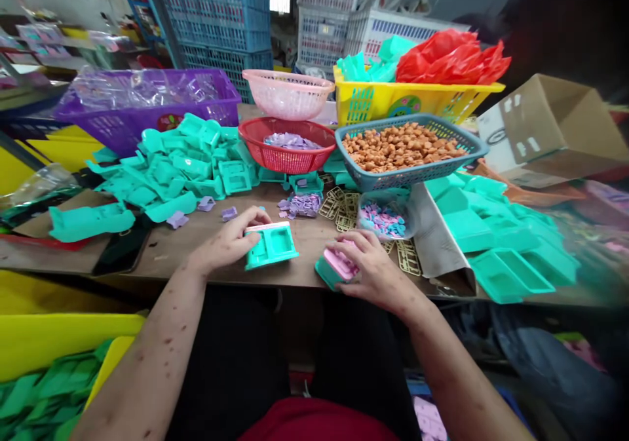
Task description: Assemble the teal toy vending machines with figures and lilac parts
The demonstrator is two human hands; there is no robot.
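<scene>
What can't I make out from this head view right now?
- Teal and pink piece: mostly covered by the right hand.
- Teal tray: near edge hidden under the left hand.
- Cardboard box contents: blurred at the right edge.
- Red basket purple pieces: too small.

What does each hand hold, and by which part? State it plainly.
The left hand grips a teal tray by its left end. The right hand presses on a pink-topped teal piece, fingers over its top.
</scene>
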